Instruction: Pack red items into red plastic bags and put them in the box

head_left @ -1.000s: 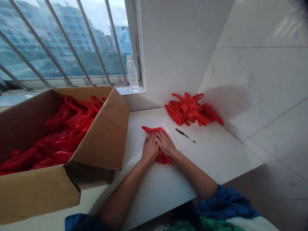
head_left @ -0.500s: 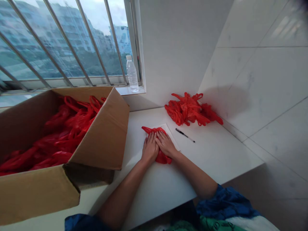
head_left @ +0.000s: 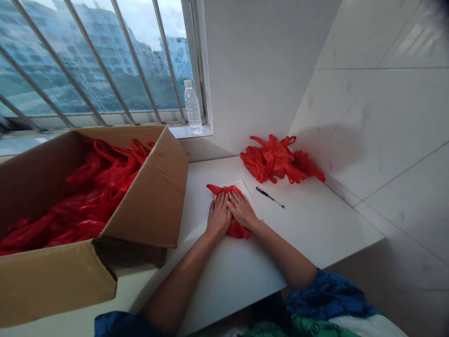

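Observation:
A red plastic bag [head_left: 237,230] lies flattened on a white sheet of paper [head_left: 253,201] on the white table [head_left: 217,290]. My left hand [head_left: 219,215] rests flat on the bag, fingers stretched out and pointing away from me. Beside it, my right hand [head_left: 241,209] also presses down flat, its fingers slanting up to the left until the two hands touch. Between and around them, red plastic shows at the top and bottom. The middle of the bag is hidden under my palms.
At left stands a big open cardboard box [head_left: 147,201] with red bags [head_left: 101,182] inside. A heap of red bags [head_left: 271,161] lies against the back wall, near a black pen [head_left: 270,197]. On the sill of the barred window stands a clear bottle [head_left: 192,110].

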A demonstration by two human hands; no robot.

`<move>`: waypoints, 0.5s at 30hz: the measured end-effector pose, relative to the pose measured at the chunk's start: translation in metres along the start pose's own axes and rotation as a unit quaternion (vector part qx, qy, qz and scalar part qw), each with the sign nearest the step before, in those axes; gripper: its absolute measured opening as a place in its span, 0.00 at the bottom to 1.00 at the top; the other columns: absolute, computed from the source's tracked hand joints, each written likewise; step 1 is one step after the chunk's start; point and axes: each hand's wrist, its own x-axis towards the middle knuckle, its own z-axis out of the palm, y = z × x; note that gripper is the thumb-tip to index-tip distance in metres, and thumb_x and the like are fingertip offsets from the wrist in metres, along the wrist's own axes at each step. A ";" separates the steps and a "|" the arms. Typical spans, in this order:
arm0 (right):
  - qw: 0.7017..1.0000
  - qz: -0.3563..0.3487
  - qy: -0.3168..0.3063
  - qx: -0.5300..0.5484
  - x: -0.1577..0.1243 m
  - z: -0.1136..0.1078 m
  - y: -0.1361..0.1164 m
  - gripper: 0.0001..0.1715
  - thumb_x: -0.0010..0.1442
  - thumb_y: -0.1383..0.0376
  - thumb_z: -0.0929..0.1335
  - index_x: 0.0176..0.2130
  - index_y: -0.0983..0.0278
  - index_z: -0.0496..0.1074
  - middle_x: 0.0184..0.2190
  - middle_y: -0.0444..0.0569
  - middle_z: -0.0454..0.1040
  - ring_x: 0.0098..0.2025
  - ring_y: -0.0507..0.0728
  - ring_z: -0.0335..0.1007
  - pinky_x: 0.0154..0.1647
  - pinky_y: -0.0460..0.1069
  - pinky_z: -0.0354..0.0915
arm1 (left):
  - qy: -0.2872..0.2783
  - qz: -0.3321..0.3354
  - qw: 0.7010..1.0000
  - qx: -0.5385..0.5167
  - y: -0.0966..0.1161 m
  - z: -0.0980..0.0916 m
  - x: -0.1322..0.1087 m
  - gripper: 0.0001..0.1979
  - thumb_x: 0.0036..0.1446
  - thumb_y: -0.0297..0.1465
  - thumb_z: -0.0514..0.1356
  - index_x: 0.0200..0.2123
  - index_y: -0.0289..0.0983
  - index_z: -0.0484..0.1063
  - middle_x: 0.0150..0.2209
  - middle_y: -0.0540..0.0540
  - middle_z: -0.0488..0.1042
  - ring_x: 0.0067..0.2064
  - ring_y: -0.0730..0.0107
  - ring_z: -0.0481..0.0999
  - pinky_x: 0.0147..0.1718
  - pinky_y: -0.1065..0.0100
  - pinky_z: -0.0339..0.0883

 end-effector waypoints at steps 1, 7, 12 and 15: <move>1.000 0.000 0.000 -0.003 0.000 0.000 0.000 0.36 0.71 0.53 0.51 0.70 0.69 0.49 0.71 0.53 0.48 0.73 0.58 0.39 0.72 0.60 0.36 | -0.003 -0.001 1.000 0.006 0.000 0.000 0.000 0.30 0.66 0.31 0.42 0.69 0.29 0.50 0.71 0.39 0.49 0.72 0.60 0.46 0.68 0.52 0.42; 1.000 0.003 -0.004 -0.008 0.000 -0.001 -0.001 0.36 0.72 0.53 0.51 0.70 0.68 0.48 0.71 0.53 0.48 0.73 0.58 0.39 0.72 0.59 0.35 | 0.000 -0.001 1.000 0.020 0.001 -0.001 -0.001 0.29 0.66 0.31 0.41 0.69 0.31 0.50 0.71 0.39 0.49 0.72 0.62 0.46 0.68 0.52 0.43; 1.000 0.005 -0.003 -0.009 0.000 0.000 0.000 0.35 0.72 0.53 0.51 0.70 0.68 0.48 0.71 0.53 0.47 0.73 0.58 0.38 0.72 0.59 0.35 | -0.006 -0.010 1.000 0.014 0.001 -0.001 0.000 0.29 0.67 0.31 0.41 0.69 0.30 0.50 0.71 0.39 0.49 0.72 0.61 0.46 0.68 0.52 0.43; 1.000 0.001 0.000 -0.012 0.001 0.001 0.000 0.35 0.72 0.53 0.51 0.70 0.68 0.49 0.71 0.53 0.48 0.73 0.58 0.39 0.72 0.59 0.36 | -0.004 -0.010 1.000 0.012 0.001 -0.001 0.000 0.29 0.66 0.31 0.41 0.69 0.30 0.50 0.71 0.39 0.49 0.72 0.61 0.47 0.68 0.52 0.42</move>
